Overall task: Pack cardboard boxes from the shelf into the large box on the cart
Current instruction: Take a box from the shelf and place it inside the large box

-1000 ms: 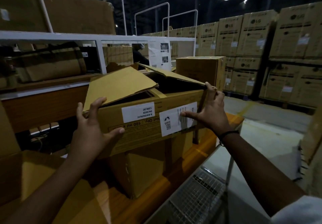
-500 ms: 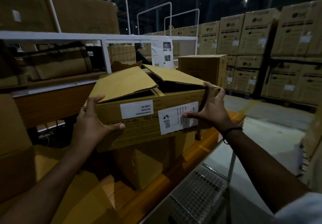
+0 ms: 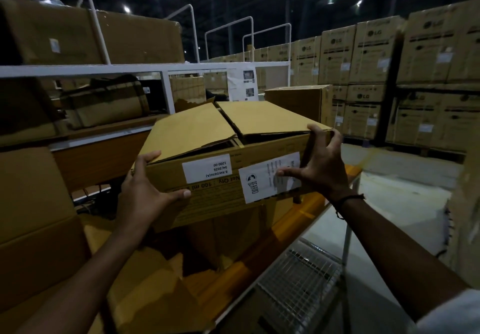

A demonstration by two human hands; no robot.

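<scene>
A brown cardboard box [image 3: 223, 193] with two white labels, printed upside down, is held up in front of me between both hands. Its top flaps lie nearly flat, with a gap between them. My left hand [image 3: 145, 193] grips its near left corner, thumb on the front face and fingers at the flap edge. My right hand [image 3: 319, 167] holds the right corner, fingers over the top edge and thumb on a label. Below the box lies the open cardboard of a larger box [image 3: 155, 289] on the orange shelf or cart deck [image 3: 293, 219]; which one I cannot tell.
A white metal shelf frame [image 3: 166, 84] with big boxes stands at the left and behind. A wire mesh cart basket [image 3: 298, 281] sits at the lower right. Stacks of LG cartons [image 3: 363, 74] line the far right, with concrete floor [image 3: 405, 193] before them. Another box [image 3: 31, 203] is at left.
The box has risen and come a little closer, and its top flaps have dropped from raised to nearly flat. Both hands kept their hold on its corners.
</scene>
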